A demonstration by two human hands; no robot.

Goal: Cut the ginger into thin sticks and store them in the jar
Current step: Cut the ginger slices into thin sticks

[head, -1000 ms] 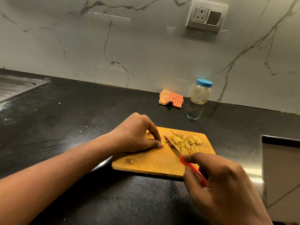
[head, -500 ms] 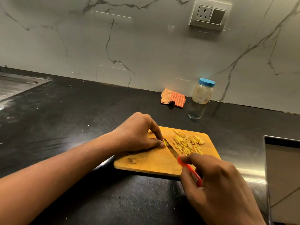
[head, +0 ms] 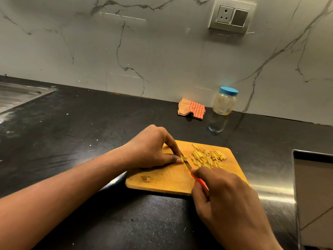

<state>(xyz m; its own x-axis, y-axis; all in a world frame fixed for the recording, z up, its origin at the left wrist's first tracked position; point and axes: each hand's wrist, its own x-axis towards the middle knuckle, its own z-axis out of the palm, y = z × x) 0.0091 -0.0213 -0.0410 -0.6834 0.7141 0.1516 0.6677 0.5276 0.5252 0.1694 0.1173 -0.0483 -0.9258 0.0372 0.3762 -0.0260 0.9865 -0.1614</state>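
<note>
A wooden cutting board (head: 167,179) lies on the black counter. A pile of thin yellow ginger sticks (head: 208,157) is spread on its far right part. My left hand (head: 153,148) pins a small ginger piece (head: 183,157) to the board with thumb and fingertips. My right hand (head: 230,201) grips a knife with a red handle (head: 201,182); its blade (head: 187,164) rests against the ginger piece beside my left fingertips. A clear jar with a blue lid (head: 224,101) stands closed at the back by the wall.
An orange checked cloth (head: 191,110) lies left of the jar. A steel sink drainer (head: 16,94) is at the far left. A raised box-like edge (head: 313,195) stands at the right. A wall socket (head: 232,15) is above.
The knife blade has moved left from the stick pile to the ginger piece at my left fingertips. My right hand has come slightly toward my left hand.
</note>
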